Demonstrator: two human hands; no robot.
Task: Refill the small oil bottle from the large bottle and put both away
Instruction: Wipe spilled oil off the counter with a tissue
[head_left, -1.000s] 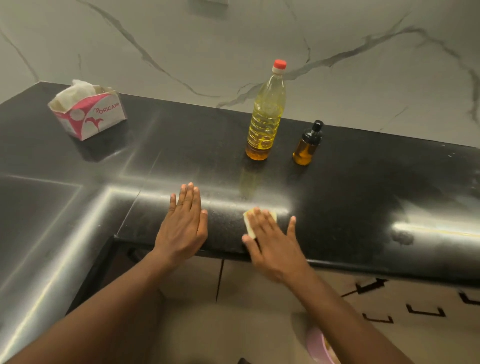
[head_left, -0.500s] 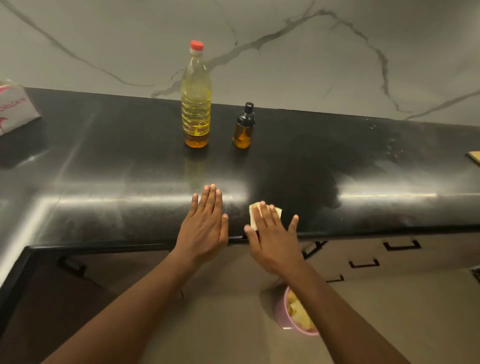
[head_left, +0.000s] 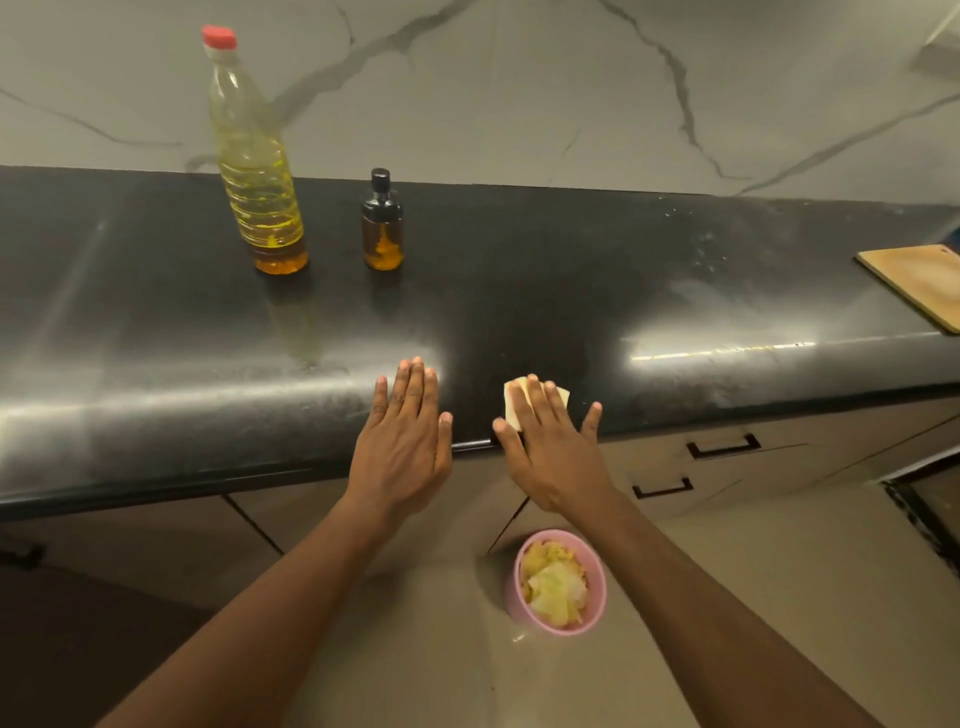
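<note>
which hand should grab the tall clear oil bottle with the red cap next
Left, probably: the left hand lies flat and empty, and the tall clear red-capped oil bottle stands ahead on its side. The right hand presses a folded pale yellow cloth.

Veined marble wall (head_left: 519, 93) backs a glossy black counter (head_left: 519, 291) above beige drawers (head_left: 727, 467).

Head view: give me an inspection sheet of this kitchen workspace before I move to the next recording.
Surface: black countertop, smeared, with glare.
Job's things: large bottle, red-capped, upright; small bottle upright to its right, apart, capped.
Clutter: yellow wipe under right hand; wooden board at far right; pink bin on floor.
Grips: left hand flat on counter edge, holding nothing; right hand presses wipe with straight fingers.
Cables: nothing seen.
Surroundings: marble wall; drawers below.
</note>
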